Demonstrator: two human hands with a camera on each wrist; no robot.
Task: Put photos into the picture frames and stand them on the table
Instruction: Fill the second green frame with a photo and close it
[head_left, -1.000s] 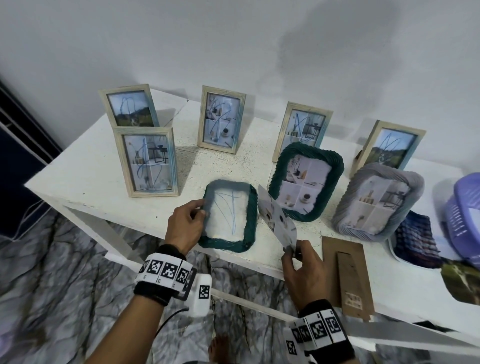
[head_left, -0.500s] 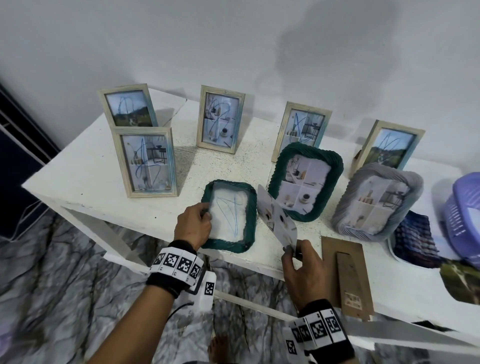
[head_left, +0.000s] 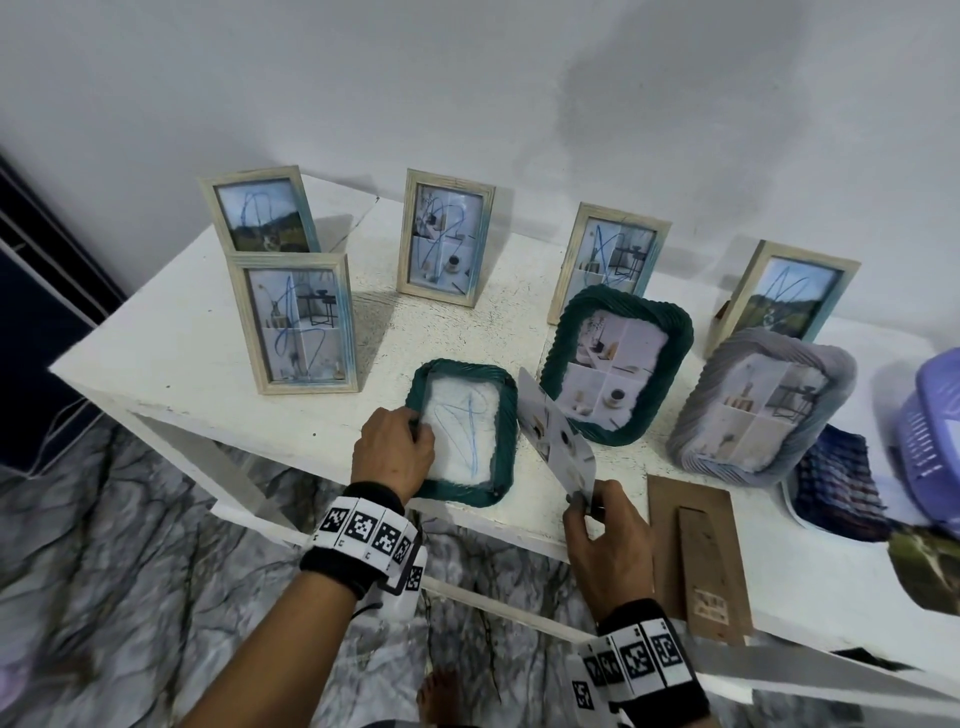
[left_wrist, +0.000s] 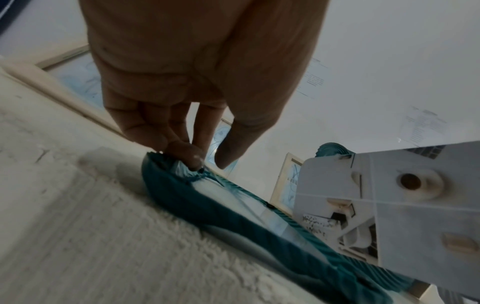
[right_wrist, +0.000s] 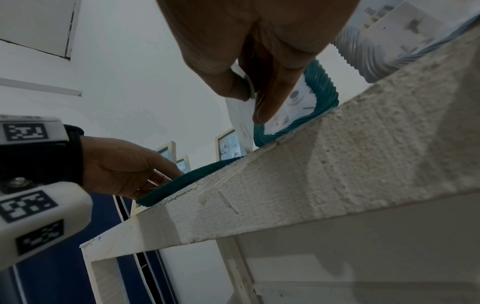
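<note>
Our left hand (head_left: 393, 453) rests on the left edge of the empty frame (head_left: 464, 431), fingertips (left_wrist: 191, 153) curled onto its teal rim and pressing it down, as the left wrist view shows. Our right hand (head_left: 608, 540) pinches the photo (head_left: 556, 435) by its lower corner between thumb and fingers, holding it on edge just right of the frame and above the counter (head_left: 171, 364). The frame lies flat near the front edge of the counter, with blue scribbles on its clear pane. Whether it lies face up or back up we cannot quite tell.

The backing board (head_left: 698, 556) lies flat to the right, near our right hand. Behind stand the filled frames: another teal one (head_left: 615, 364), a grey one (head_left: 761, 405) and five wooden ones further back. A lilac basket (head_left: 932, 441) sits at the far right, with loose prints beside it.

We judge the photo is about to be laid into the frame. Held by one corner, it may bend or crease as it comes down, or land skewed in the opening. The frame sits close to the edge, so a push could slide it off if the left hand lets up. A wide swing of the right hand could knock the standing teal frame.
</note>
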